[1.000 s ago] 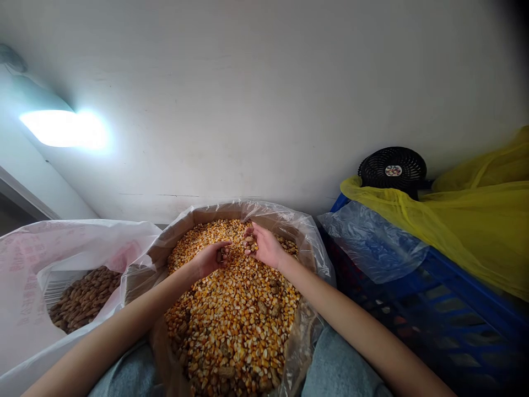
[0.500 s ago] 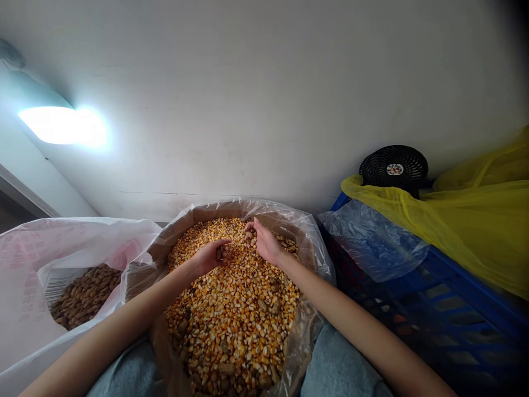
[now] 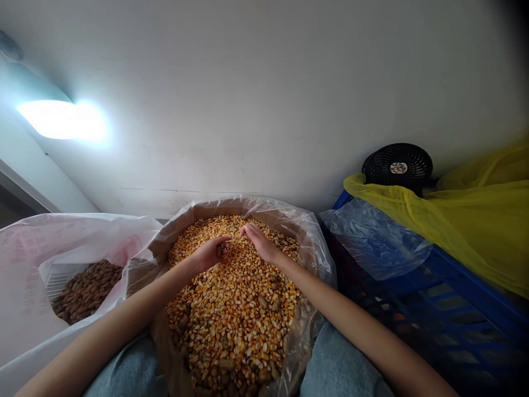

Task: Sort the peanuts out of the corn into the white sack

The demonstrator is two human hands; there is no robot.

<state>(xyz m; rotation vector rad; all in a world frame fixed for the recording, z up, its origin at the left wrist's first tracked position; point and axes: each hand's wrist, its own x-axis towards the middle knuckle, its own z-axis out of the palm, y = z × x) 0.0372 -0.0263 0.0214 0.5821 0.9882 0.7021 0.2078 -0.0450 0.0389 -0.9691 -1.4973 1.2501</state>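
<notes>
Yellow corn kernels [image 3: 243,298] fill a box [image 3: 308,245] lined with clear plastic [image 3: 318,234] between my knees. Unshelled peanuts [image 3: 270,302] lie scattered among the kernels. Over the far half of the corn, my left hand [image 3: 210,253] has its fingers curled around several peanuts [image 3: 223,251], which show only in part. Close to its right, my right hand [image 3: 259,241] is bent inward with fingers curled and its back towards me. The inside of that hand is hidden.
At the left, a white bag [image 3: 25,275] holds brown nuts [image 3: 88,292] that look like almonds. To the right, a blue crate [image 3: 454,292] carries yellow mesh [image 3: 475,226], clear plastic film [image 3: 376,237] and a black fan [image 3: 397,165]. A wall [image 3: 248,110] stands behind; a bright lamp [image 3: 58,118] glows upper left.
My right hand has turned over and curled inward, shifting slightly left, so the peanuts that showed at its fingers are now out of sight. My left hand has barely moved.
</notes>
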